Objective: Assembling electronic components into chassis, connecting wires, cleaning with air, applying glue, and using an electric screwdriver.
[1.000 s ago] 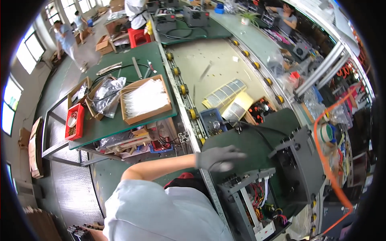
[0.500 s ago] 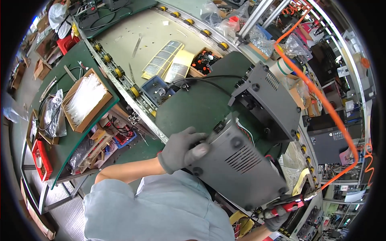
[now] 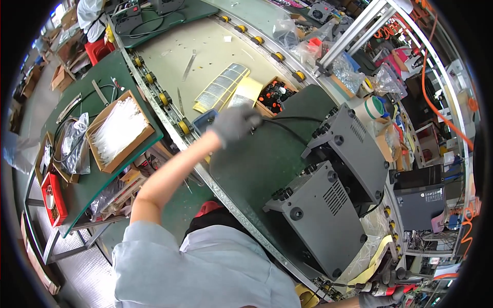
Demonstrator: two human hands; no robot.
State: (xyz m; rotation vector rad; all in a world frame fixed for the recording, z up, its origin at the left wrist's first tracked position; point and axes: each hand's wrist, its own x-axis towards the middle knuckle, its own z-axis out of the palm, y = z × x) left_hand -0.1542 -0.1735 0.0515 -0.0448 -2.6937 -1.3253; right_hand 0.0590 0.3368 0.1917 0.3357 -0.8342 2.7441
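Observation:
My left hand (image 3: 236, 126), in a grey glove, reaches over a small blue tray (image 3: 204, 119) beside the roller rail. Motion blurs its fingers, and the hand covers much of the tray. At the lower right edge my gloved right hand (image 3: 380, 299) grips a red power screwdriver (image 3: 382, 289). Nearest to it, a grey metal case (image 3: 321, 220) with slots and round feet lies tilted on the green board (image 3: 246, 164). A second grey case (image 3: 354, 143) stands just behind, with a black cable (image 3: 287, 128) running toward the blue tray.
Beyond the tray lie yellow-edged label sheets (image 3: 223, 84) and a carton of black and orange parts (image 3: 275, 97). A carton of white ties (image 3: 118, 131) sits on the left table. An orange hose (image 3: 436, 108) hangs at right. Yellow rollers (image 3: 164, 98) line the rail.
My left hand has let go of the near case and moved up and left to the blue tray. The near case now rests on the board. My right hand moved right and down with the screwdriver.

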